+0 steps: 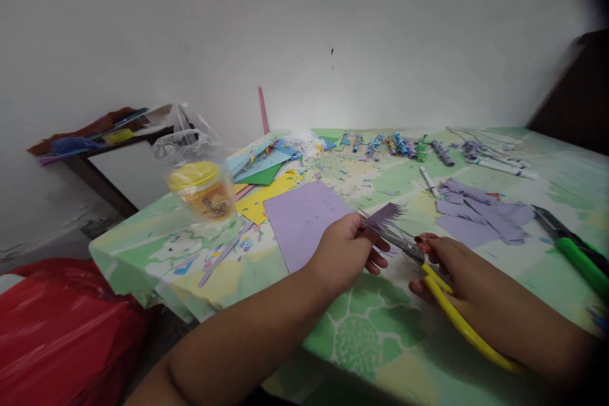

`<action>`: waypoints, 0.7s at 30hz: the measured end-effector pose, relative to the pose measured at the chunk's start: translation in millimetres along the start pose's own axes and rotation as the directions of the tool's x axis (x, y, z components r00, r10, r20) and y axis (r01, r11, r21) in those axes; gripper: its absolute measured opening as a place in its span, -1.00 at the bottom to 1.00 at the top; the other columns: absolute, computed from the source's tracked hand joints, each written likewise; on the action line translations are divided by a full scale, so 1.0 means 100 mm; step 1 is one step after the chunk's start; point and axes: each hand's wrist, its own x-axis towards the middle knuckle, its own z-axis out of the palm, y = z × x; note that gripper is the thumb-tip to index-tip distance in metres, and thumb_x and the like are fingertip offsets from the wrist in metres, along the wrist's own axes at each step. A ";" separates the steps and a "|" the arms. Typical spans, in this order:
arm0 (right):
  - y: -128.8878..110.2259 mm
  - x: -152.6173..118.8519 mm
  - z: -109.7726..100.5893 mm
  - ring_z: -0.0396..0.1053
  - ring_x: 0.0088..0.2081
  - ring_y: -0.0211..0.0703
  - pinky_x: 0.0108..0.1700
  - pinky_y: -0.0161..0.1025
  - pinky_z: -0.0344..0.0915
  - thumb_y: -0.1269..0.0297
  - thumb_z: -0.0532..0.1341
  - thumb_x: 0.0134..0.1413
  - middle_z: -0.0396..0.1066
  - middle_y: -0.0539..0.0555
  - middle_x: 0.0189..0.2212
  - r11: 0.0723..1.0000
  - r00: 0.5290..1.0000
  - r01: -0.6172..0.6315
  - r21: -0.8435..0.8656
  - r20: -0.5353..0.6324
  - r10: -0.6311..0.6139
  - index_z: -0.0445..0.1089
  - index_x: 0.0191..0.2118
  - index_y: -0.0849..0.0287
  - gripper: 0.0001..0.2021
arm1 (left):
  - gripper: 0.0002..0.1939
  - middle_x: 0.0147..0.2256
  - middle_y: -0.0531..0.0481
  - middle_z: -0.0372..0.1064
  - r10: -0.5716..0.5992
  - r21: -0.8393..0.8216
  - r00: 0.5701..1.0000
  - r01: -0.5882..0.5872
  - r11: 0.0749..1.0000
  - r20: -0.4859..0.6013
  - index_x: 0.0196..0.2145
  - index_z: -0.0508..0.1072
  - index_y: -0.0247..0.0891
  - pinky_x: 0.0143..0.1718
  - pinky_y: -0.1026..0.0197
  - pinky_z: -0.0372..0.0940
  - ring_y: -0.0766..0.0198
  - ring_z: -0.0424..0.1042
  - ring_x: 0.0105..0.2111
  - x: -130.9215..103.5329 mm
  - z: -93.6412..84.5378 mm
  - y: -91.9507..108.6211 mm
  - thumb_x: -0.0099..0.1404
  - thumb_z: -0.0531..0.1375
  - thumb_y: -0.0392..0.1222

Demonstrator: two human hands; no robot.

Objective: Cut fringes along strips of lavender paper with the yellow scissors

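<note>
My left hand [349,244] pinches a small purple paper strip [382,216] whose far edge is cut into a fringe. In my right hand [450,266] is a pair of scissors with yellow handles [464,323], fingers wrapped round them. The blades [397,241] are at the strip, close beside my left fingers; whether they bite into the paper is hard to tell. A large purple sheet [307,212] lies flat beyond my left hand. To the right is a pile of purple pieces [504,216], some of them fringed.
Green-handled scissors [578,260] lie at the right. Rolled fringed papers [404,144] and white markers [502,169] line the back. Left are coloured sheets [266,200] and a yellow-lidded tub in plastic [202,190]. A red bag [61,330] sits beside the table; paper scraps litter the cloth.
</note>
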 end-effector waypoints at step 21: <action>-0.03 -0.01 -0.06 0.42 -0.33 0.07 -0.33 -0.07 0.33 -0.07 0.17 -0.10 0.46 0.14 -0.34 0.999 0.997 -0.008 -0.045 0.082 0.011 0.25 -0.29 0.07 -0.66 | -0.76 -0.70 0.20 0.20 0.007 0.091 0.996 -0.015 0.996 0.087 -0.55 0.22 -0.27 -0.74 0.45 0.09 0.52 0.20 -0.77 -0.13 -0.04 0.11 0.29 0.03 -0.33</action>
